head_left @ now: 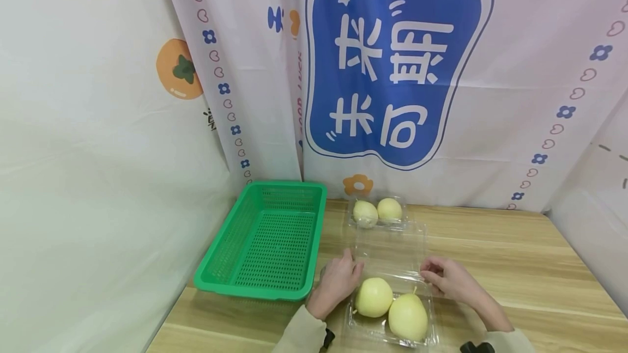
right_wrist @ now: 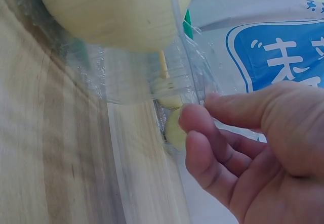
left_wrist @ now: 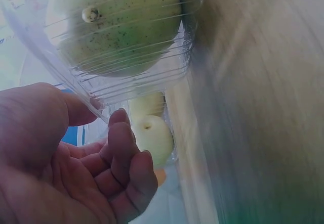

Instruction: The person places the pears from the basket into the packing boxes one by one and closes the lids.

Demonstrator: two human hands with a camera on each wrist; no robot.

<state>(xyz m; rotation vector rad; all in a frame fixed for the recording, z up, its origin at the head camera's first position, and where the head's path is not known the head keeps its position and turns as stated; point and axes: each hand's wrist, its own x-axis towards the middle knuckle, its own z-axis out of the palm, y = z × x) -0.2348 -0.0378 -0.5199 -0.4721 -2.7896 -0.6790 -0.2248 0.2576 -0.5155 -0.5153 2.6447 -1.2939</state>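
Note:
Two pale yellow pears, a left one (head_left: 374, 297) and a right one (head_left: 408, 317), lie side by side in a clear plastic clamshell box (head_left: 369, 333) near the front of the table. Its lid (head_left: 390, 247) is folded back, away from the person. At the box's left back corner, my left hand (head_left: 337, 278) pinches the thin plastic edge between thumb and forefinger, as the left wrist view shows. The right hand (head_left: 453, 279) pinches the edge at the opposite side, its other fingers curled below the thumb in the right wrist view.
Left of the box stands a green perforated basket (head_left: 277, 249) with nothing in it. Behind the lid, against the printed cloth (head_left: 490, 184), a second clear box (head_left: 403, 217) holds two more pears (head_left: 390, 210). Wooden tabletop (head_left: 500, 249) extends to the right.

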